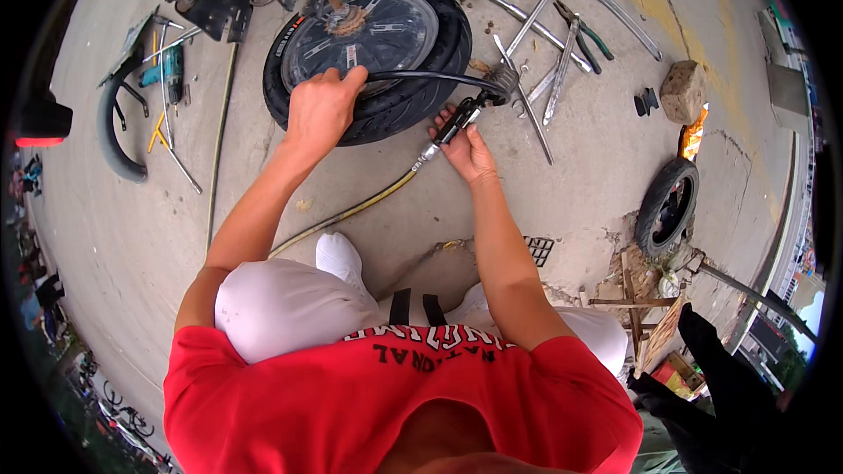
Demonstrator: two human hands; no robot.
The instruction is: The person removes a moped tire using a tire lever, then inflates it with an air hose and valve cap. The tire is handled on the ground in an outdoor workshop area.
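A black scooter wheel with its tyre (pixel 456 33) lies flat on the concrete in front of me, still beside the vehicle's frame. My left hand (pixel 323 107) is closed round the end of a black rubber hose (pixel 413 75) above the wheel's near side. From there the hose runs right to a tyre inflator (pixel 455 125) with a round gauge (pixel 503 79). My right hand (pixel 470 151) cradles the inflator's handle, thumb on one side and fingers on the other. A yellow-and-black air hose (pixel 356 206) leads from its lower end. The hose tip and the valve are hidden by my left hand.
Right of the wheel lie several wrenches (pixel 551 92), pliers (pixel 583 33) and an adjustable wrench (pixel 615 13). Farther right are a stone block (pixel 684 93) and a small tyre (pixel 666 206). A teal drill (pixel 173 70) and a curved grey fender (pixel 118 136) lie left.
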